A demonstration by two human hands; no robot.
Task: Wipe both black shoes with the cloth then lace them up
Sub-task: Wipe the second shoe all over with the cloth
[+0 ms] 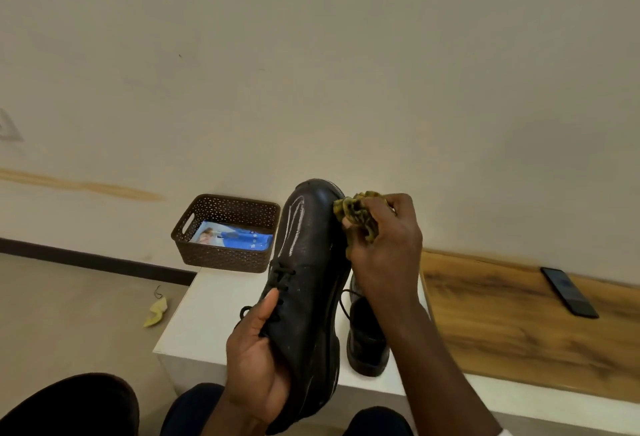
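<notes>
Nearest the camera, the left hand [258,363] curls round the heel end of a black shoe [306,283], thumb lying up along the laces [280,280] and the other fingers hidden behind the sole, so the shoe is held tilted with its toe pointing up and away. Higher up, the right hand [384,245] has its fingers bunched round a crumpled yellow-green cloth [356,216], which it presses against the right side of the shoe's toe cap. Pale streaks run along the upper on the left of the toe. Behind the right forearm the second black shoe [365,342] stands on the white table [207,311], partly hidden, heel toward the camera, a loose lace showing at its opening. At the far left corner of the table sits a brown perforated basket [225,231] with a blue packet [235,238] lying in it. To the right, a wooden surface [502,325] adjoins the table, and a dark phone [569,292] lies flat on it, well apart from the shoes. On the floor to the left lies a small yellow scrap [156,312]. Dark-clad knees [79,404] show at the bottom edge.
</notes>
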